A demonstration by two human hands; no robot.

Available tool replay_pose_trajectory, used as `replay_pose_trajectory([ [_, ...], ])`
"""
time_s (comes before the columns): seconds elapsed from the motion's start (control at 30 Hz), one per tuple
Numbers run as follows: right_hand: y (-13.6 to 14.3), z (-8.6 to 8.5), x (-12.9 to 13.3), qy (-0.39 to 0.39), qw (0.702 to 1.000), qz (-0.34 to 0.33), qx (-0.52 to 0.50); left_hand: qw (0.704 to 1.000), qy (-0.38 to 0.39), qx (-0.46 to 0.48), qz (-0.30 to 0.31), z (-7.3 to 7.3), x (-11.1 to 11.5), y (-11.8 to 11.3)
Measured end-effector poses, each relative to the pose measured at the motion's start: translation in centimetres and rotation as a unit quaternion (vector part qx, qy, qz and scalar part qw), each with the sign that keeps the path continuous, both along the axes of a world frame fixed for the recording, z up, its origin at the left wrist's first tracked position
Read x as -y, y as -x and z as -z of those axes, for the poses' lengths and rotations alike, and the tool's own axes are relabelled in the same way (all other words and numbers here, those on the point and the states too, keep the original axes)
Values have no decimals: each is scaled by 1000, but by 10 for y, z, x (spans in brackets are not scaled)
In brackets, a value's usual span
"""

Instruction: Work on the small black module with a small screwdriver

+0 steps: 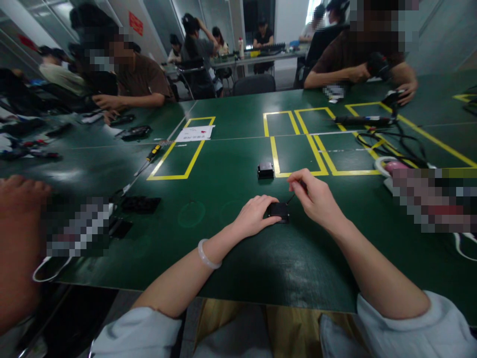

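Observation:
A small black rectangular box (279, 212) lies on the green table in front of me. My left hand (257, 214) grips it from the left, fingers along its far edge and thumb along its near edge. My right hand (313, 191) pinches a thin dark rod-shaped tool (291, 199). That tool slants down to the box's far right corner; its upper end is hidden in my fingers, so its exact kind cannot be made out. A second small black box (266, 170) stands just beyond my hands, apart from both.
Yellow tape outlines (298, 174) mark the green table (223, 268). A yellow-and-black screwdriver (153, 153) and a paper sheet (195, 134) lie left. Black cables (406, 141) and a blurred-out power-strip-like object (428, 199) lie right. A co-worker's arm (18, 248) reaches in at left; others sit opposite.

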State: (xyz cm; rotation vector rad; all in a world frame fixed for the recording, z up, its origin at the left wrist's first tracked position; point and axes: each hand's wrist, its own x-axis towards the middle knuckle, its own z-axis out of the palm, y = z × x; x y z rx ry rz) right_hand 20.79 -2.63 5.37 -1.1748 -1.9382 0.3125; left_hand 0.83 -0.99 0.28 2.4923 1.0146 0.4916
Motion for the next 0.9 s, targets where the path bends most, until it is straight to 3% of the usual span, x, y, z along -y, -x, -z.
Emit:
replay_pose_trajectory([
  [0.27, -2, -6, 3, 30, 997, -51, -40, 1000, -3, -1, -3, 0, 0, 0],
  [0.9, -4, -10, 2, 67, 992, -95, -48, 1000, -9, 1, -4, 0, 0, 0],
])
